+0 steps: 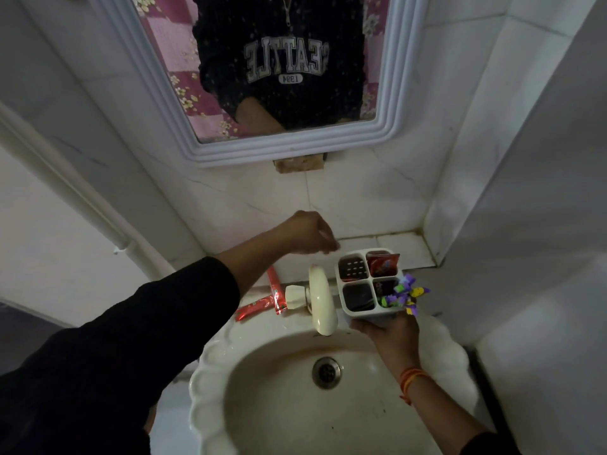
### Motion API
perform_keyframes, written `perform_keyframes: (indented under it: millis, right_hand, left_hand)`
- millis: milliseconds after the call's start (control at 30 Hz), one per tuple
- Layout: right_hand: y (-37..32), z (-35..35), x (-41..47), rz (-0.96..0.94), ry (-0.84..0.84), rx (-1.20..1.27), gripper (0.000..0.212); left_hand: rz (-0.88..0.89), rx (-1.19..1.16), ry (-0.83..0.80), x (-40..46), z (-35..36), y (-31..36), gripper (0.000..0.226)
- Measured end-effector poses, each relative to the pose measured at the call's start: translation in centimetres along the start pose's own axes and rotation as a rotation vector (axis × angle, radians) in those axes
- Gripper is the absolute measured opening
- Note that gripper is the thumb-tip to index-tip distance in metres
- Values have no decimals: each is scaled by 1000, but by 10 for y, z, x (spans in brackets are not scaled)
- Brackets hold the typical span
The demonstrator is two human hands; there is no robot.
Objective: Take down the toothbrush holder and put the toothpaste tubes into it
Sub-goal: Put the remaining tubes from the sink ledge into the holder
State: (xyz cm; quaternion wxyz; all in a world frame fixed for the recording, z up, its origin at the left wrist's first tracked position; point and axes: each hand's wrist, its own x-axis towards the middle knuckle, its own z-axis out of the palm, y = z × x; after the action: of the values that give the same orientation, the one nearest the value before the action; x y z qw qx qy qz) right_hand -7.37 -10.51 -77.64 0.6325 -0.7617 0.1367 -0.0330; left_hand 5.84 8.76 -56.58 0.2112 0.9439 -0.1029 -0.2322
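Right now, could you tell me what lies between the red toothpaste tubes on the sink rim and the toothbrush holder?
The cream tap, its spout over the basin, with its knob beside the tubes; the head view shows the holder just past it.

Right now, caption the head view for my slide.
Right hand holds white four-compartment plastic holder over the sink; left hand hovers; red toothpaste tube waits.

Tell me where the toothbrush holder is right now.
In the head view, the toothbrush holder sits right of centre, held from below by the right hand, just right of the tap.
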Motion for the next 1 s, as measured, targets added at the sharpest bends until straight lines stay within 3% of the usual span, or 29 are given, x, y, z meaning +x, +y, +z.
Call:
perform_keyframes:
  millis: [167, 333, 367, 467, 533, 700, 800, 900, 1000]
  right_hand:
    - [3, 1, 2, -28, -1, 48, 79]
    - [6, 1, 3, -49, 3, 10, 83]
    - [5, 0, 3, -51, 5, 14, 85]
    - [5, 0, 3, -62, -3, 38, 91]
    - [4, 0, 2, -70, -1, 45, 91]
    - [0, -1, -1, -75, 5, 53, 88]
    - [-5, -1, -3, -35, -4, 78, 105]
    - [-7, 0, -4, -42, 21, 62, 117]
    - [-12, -2, -8, -39, 37, 27, 107]
  left_hand:
    - [-345, 91, 56, 7, 13, -57, 33]
    - [-506, 25, -35, -1, 44, -82, 28]
    - [-509, 72, -9, 2, 51, -86, 32]
    - [-503, 144, 158, 8, 69, -94, 73]
    - [-512, 32, 162, 9, 67, -89, 68]
    - [-393, -57, 211, 3, 28, -60, 50]
    - [-242, -125, 242, -12, -2, -26, 48]
    - [-87, -34, 310, -29, -25, 9, 41]
    - [1, 36, 295, -41, -31, 37, 34]
